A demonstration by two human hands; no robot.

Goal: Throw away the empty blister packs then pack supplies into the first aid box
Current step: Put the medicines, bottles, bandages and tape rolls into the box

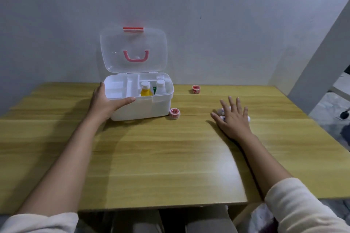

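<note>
A white first aid box (144, 108) stands open on the wooden table (161, 157), its clear lid (133, 51) with a pink handle raised. Inside it are a yellow bottle (146, 91), a white bottle (161, 86) and a white tray insert (118, 89). My left hand (106, 102) grips the box's front left corner, thumb on the rim. My right hand (233, 117) lies flat, fingers spread, over small white items (221, 111) that it mostly hides. Two red-and-white tape rolls sit on the table: one (175, 113) beside the box's right corner, one (196, 89) farther back.
A grey wall rises right behind the box. The table's right edge drops to a tiled floor (329, 108). My knees show under the near table edge (151, 207).
</note>
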